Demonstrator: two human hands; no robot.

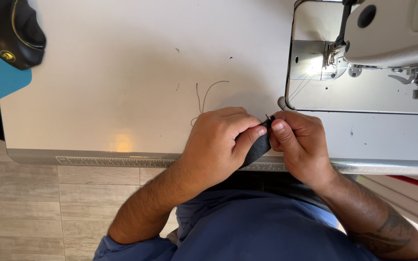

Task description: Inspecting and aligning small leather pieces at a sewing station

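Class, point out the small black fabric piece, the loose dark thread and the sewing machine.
Small black fabric piece (pixel 259 147), head view, lower fold.
Loose dark thread (pixel 209 92), head view, curved middle.
White sewing machine (pixel 393 43), head view, arm.

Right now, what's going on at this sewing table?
A person sits at a white sewing table, pinching a small piece of dark fabric between both hands at the table's front edge. The left hand and right hand hold it together, thumbs on top. The sewing machine stands to the right, its lamp lit, with loose threads lying on the tabletop.
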